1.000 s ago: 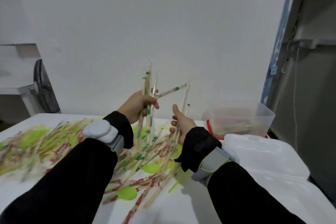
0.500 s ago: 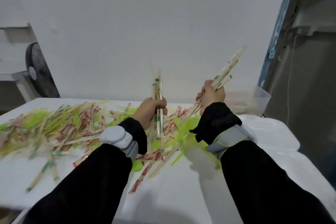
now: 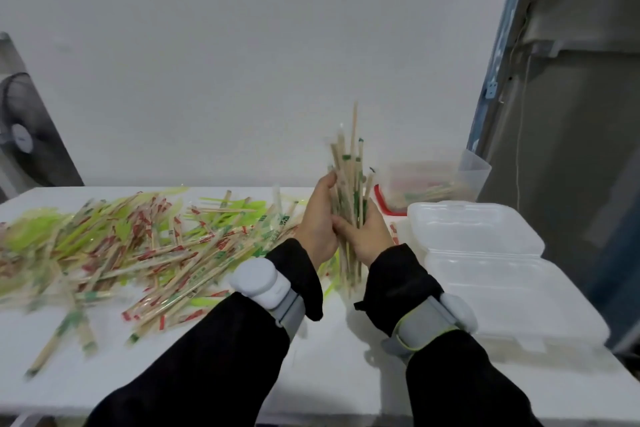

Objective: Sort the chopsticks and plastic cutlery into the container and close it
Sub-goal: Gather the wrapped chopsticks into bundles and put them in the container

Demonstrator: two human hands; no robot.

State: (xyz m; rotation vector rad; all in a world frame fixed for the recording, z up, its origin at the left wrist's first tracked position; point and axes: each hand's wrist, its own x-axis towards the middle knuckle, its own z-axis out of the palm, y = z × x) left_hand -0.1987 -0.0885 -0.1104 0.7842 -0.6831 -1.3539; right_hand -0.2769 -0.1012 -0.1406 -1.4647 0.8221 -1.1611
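Upright, the chopstick bundle stands clasped between left hand and right hand.

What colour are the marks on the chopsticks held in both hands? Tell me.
Green marks on the held chopsticks, head view.

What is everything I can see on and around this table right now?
Chopstick bundle: one bunch, tan with green marks, upright between both hands.
Loose wrapped chopsticks: many, red or green print, spread over the table's left half.
Plastic cutlery: several, lime green, mixed into that pile.
Clear container: one, part-filled, far right.
White clamshell box: one, open, right side.
Table: one, white.
Fan: one, dark, far left.
Left hand: gripping the bundle.
Right hand: gripping the bundle.
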